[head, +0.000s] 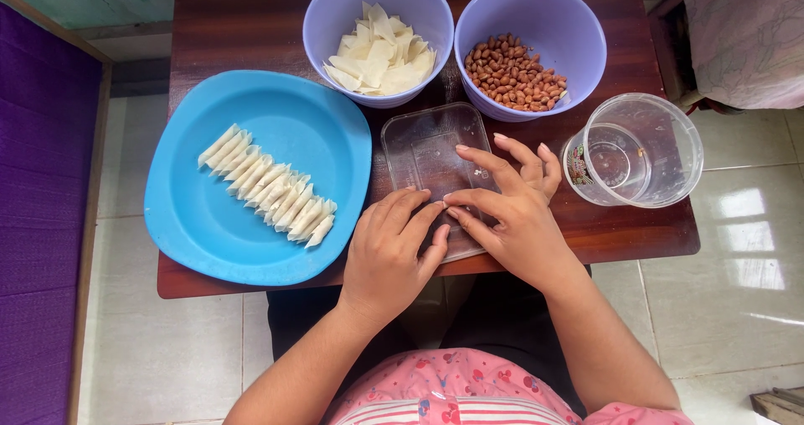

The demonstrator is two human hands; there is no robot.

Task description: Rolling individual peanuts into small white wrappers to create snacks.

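Pastry wrapper, if one lies under the fingertips, is too small and hidden to make out; what shows is both hands pressed together on the clear plastic lid [431, 161] that lies flat on the dark wooden table [243, 23], just right of the blue plate [251, 115].

The left hand [389, 253] curls its fingers forward, tips down on the near part of the lid. The right hand [507, 203] has its thumb and forefinger pinched toward the left fingertips while its other fingers fan out, lifted. Whether anything is gripped between them I cannot tell.

On the blue plate lies a slanting row of folded pastry rolls [268, 186], pale and slim, each touching the next. Beyond the lid, the lilac bowl of wrapper pieces [381, 56] holds thin, cream triangles; beside it on the right is the lilac bowl of peanuts [515, 73]. Right of the lid stands a clear plastic tub [636, 149], which looks empty.

Such wrappers look light, thin and limp, likely to tear or crack at the fold, so I judge a gentle fingertip pinch at an edge or corner suits them best. The lid seems smooth and may slide under pressure.
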